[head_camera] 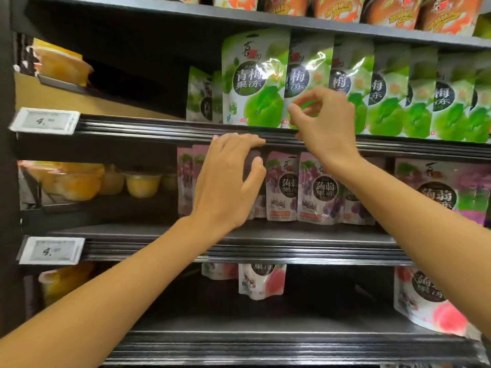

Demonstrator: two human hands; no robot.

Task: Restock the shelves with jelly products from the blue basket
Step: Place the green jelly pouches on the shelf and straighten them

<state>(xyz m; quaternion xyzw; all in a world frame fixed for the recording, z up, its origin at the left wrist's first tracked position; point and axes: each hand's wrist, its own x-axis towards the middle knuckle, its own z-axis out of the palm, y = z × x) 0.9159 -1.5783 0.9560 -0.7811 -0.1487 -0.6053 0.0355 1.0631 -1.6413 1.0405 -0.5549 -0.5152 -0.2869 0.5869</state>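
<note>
At the middle shelf (pixel 292 232), your left hand (pixel 228 181) lies over the front of the purple pouches (pixel 281 187). Its fingers are together and only lightly bent, their tips up against the rail (pixel 159 128) of the shelf above, and the thumb is held apart. A blurred purple pouch shows in the gap between thumb and forefinger; whether you grip it or merely press on it cannot be told. More purple pouches stand upright in a row to the right of that hand, reaching the far right of the shelf.

One shelf up, your right hand (pixel 326 123) hovers in front of the green pouches (pixel 255 81). Its fingers are curled, with thumb and forefinger tips drawn close together before the second pouch of the front row. Whether they pinch its edge or hold nothing cannot be told. The green pouches stand upright and overlapping, from mid-shelf to the right edge, with a few more set further back on the left.

Orange pouches (pixel 337 7) line the shelf above the green ones. Pink pouches (pixel 261 280) stand below the purple ones. Yellow cups (pixel 142 183) sit to the left of the purple pouches, and two price tags (pixel 45 120) clip to the rails at the left.
</note>
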